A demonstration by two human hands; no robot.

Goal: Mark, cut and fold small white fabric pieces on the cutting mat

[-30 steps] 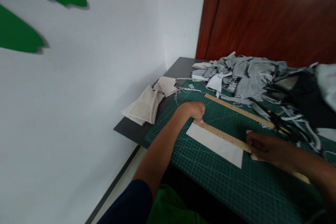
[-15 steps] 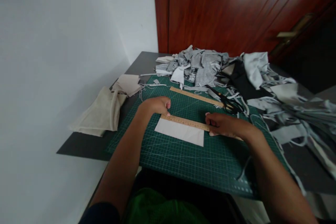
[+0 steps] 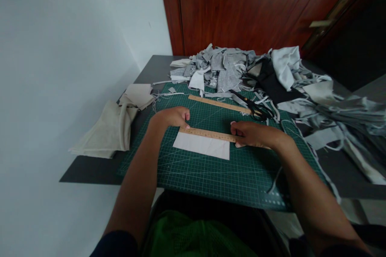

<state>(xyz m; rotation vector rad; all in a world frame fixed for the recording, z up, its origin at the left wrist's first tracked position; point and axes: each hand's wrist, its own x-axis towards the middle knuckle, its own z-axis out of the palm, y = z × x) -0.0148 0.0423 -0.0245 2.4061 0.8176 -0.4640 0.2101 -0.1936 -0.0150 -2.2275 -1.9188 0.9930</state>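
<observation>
A wooden ruler [image 3: 211,133] lies along the far edge of a white cloth piece [image 3: 201,146] on the green cutting mat [image 3: 193,176]. At the ruler's left end, my left hand [image 3: 171,117] has its fingers curled and its thumb tip pressed on the wood. My right hand [image 3: 252,133] is closed over the ruler past the cloth's right edge, thumb on the near side and fingers on the far side. The ruler's tip shows again beyond that palm. Farther back on the mat lie a second wooden ruler [image 3: 218,103] and black scissors [image 3: 256,109] across its right end.
Grey and white fabric scraps [image 3: 223,66] are heaped along the back, with a black cloth [image 3: 277,84] among them. More grey strips [image 3: 350,108] pile up at the right. Folded beige cloth [image 3: 113,128] lies at the left, beside the white wall [image 3: 60,68].
The whole view has shifted slightly, so everything appears a little further left and higher. Both hands stay in place on the ruler, and the cloth lies as before.
</observation>
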